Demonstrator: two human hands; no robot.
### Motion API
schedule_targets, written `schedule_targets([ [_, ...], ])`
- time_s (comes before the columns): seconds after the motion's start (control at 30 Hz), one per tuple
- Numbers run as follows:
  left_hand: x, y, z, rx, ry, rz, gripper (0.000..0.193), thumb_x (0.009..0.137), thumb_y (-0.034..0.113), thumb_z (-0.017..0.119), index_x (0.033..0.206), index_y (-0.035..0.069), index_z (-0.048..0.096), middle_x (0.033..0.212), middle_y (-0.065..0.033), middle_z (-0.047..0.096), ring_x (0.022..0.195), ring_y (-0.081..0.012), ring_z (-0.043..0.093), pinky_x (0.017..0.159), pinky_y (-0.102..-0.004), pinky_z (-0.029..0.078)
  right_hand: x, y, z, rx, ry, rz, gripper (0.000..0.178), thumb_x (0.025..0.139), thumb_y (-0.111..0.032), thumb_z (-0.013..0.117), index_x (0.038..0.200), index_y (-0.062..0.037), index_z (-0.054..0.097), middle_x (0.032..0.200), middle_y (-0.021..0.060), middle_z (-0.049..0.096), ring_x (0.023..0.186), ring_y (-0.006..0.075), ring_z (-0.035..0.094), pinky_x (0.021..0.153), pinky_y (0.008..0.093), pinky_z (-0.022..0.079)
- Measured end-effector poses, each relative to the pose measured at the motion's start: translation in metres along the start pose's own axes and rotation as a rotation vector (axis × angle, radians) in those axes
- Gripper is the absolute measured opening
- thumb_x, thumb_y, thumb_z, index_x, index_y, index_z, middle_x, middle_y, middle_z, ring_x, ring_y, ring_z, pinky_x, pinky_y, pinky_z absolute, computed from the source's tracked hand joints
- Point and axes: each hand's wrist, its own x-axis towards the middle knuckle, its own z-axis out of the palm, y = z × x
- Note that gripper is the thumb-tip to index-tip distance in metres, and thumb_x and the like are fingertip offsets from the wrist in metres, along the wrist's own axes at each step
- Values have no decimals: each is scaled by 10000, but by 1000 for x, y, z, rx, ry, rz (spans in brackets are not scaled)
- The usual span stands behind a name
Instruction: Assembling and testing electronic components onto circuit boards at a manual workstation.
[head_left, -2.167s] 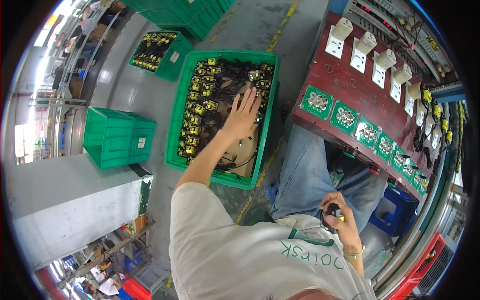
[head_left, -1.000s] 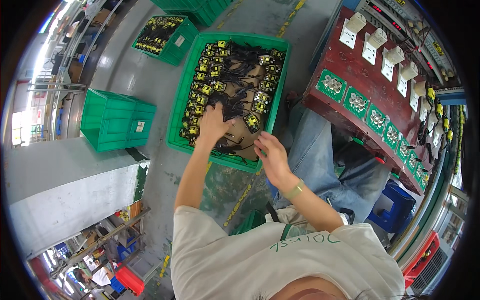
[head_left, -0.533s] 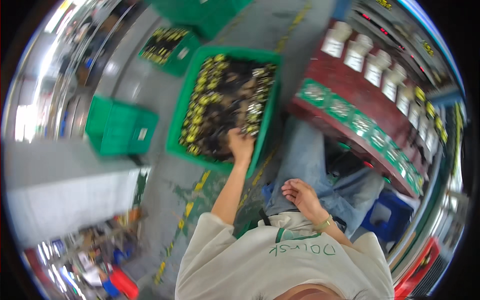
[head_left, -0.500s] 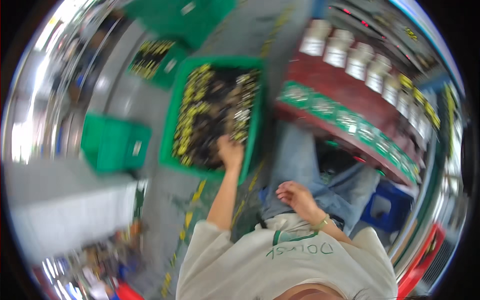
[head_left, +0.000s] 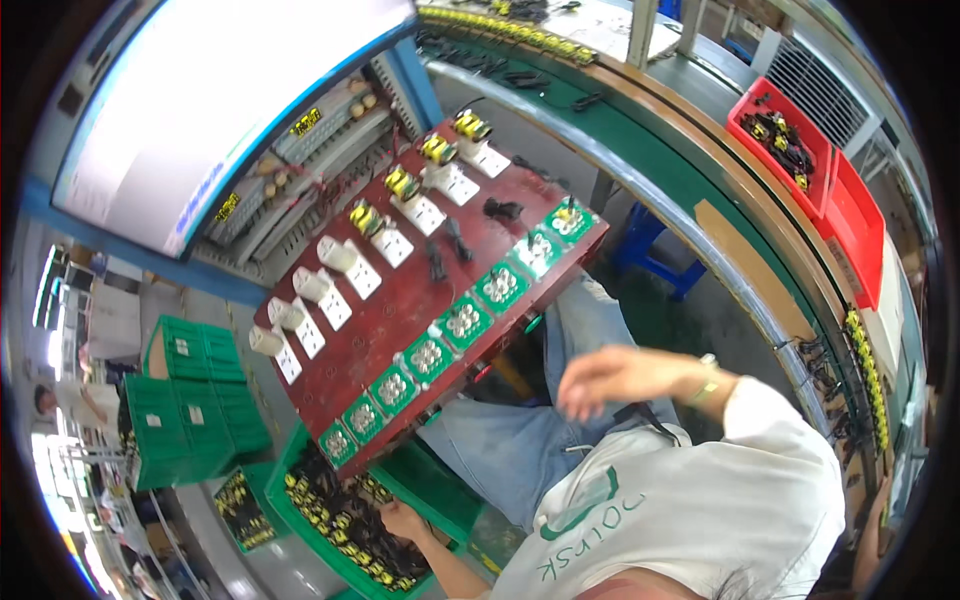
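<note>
My left hand (head_left: 403,521) reaches down into a green bin (head_left: 292,445) at the lower left. Its fingers are curled at the black-corded parts with yellow tops (head_left: 330,520); what they hold, if anything, is hidden. My right hand (head_left: 625,382) hovers above my lap, slightly blurred, its fingers loosely stretched and nothing visible in them. In front stands a dark red bench (head_left: 400,310) with a row of green test plates (head_left: 463,320) along its near edge. White sockets (head_left: 337,253) line the far side, several of them carrying yellow-wrapped units (head_left: 402,183). Loose black cords (head_left: 450,240) lie between the rows.
A conveyor (head_left: 640,170) with a metal rail curves along the right. Beyond it sit red trays (head_left: 790,140), one holding yellow and black parts. Stacked green crates (head_left: 200,400) stand at the left, and a blue stool (head_left: 660,250) is beneath the conveyor. A large bright screen (head_left: 230,90) is at upper left.
The view has swung rightward, bringing the bench to the middle and the bin to the lower left. My left hand remains in the bin. My right hand is more outstretched over my lap.
</note>
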Motion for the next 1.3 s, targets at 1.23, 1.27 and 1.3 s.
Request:
schedule_targets([
  [1.23, -140, 60, -88, -170, -713, 577, 599, 1130, 337, 556, 1645, 65, 418, 1684, -154, 447, 1576, -258, 372, 1307, -374, 249, 77, -156, -425, -1373, 1490, 262, 620, 1034, -606, 573, 1294, -51, 663, 1286, 183, 667, 1181, 402, 619, 978, 603, 455],
  [1.27, -116, 89, -93, -162, -812, 600, 598, 1121, 339, 575, 1639, 74, 436, 1684, -152, 448, 1576, -249, 361, 1308, -359, 241, 46, -140, -413, -1399, 1500, 243, 606, 1045, -592, 563, 1309, -52, 643, 1283, 176, 661, 1166, 397, 619, 972, 603, 457],
  [1.3, -97, 121, -94, -150, -909, 620, 598, 1112, 341, 594, 1632, 82, 454, 1683, -151, 449, 1576, -240, 349, 1310, -344, 233, 16, -122, -401, -1414, 1524, 254, 613, 1048, -593, 559, 1334, -55, 633, 1286, 173, 653, 1152, 394, 614, 976, 597, 450],
])
